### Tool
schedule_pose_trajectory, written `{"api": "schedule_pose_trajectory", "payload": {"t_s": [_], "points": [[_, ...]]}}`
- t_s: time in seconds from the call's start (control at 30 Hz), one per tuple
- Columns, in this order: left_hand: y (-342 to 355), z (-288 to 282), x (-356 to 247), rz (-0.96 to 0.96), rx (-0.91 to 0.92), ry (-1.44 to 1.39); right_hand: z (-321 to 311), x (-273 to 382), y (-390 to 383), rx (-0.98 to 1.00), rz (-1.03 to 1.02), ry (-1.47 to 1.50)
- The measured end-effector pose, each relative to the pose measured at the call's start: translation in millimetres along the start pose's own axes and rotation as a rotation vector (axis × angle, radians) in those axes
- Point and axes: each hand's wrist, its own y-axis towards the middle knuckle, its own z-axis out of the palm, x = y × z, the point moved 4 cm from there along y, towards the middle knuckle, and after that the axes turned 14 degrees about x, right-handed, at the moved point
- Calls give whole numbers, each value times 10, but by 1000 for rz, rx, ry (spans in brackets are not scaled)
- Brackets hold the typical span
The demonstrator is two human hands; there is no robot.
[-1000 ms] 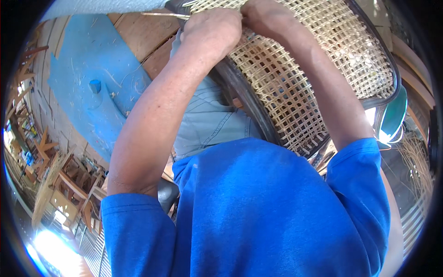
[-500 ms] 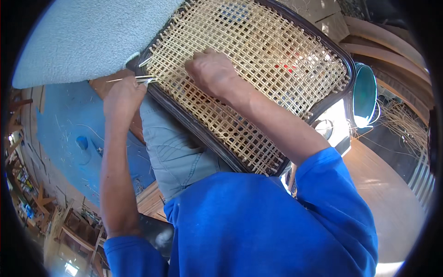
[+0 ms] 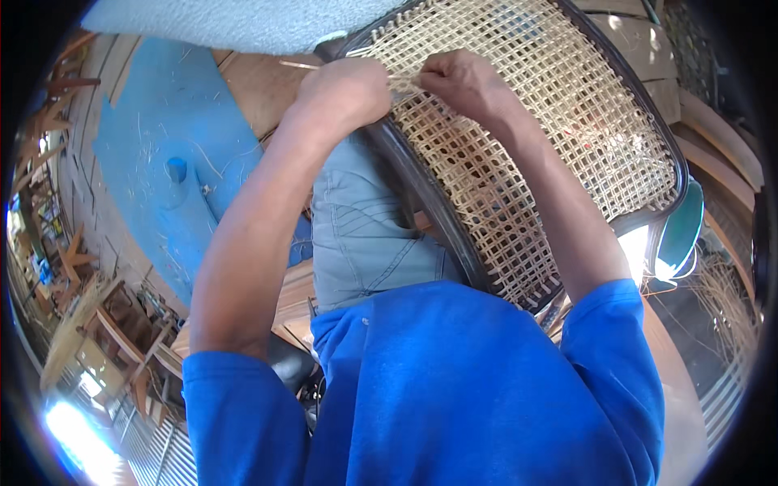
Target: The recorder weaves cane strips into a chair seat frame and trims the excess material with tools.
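Observation:
A panel of woven cane (image 3: 502, 186) in a dark wooden frame (image 3: 421, 182) slants across my lap. My left hand (image 3: 348, 93) is closed over the frame's near left edge. From behind it, a thin pale cane strand (image 3: 298, 65) sticks out to the left. My right hand (image 3: 470, 85) is closed just above the weave, fingertips pinched beside the left hand. A short pale length of cane runs between the two hands; the fingertips themselves are partly hidden.
Light blue textured cloth (image 3: 243, 24) covers something at the upper left. A blue sheet (image 3: 162, 113) with cane scraps lies on the floor at left. Right of the panel stand a green bucket (image 3: 681, 227), loose cane strands (image 3: 721, 300) and curved wooden pieces (image 3: 713, 134).
The view has shifted, so the panel sits farther right. My left hand has turned knuckles up at the frame edge, and my right hand has come from the weave's middle toward it, now pinching.

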Motion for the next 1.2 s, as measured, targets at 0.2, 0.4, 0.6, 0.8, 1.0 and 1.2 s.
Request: {"api": "schedule_pose_trajectory", "payload": {"t_s": [0.2,0.4,0.6,0.8,1.0,1.2], "points": [[19,-82,-259,71,97,115,-160,107,-41,105,43,-167],[74,12,-421,55,65,-1,-226,133,126,243,72,-451],[-7,182,-367,132,-30,-34,-158,-27,365,323,194,-588],[44,224,-328,102,-23,-56,-199,64,292,269,100,-488],[244,160,-332,75,116,26,-373,36,340,404,87,-695],[217,27,-305,-29,115,-102,-360,171,-17,186,119,156]]}}
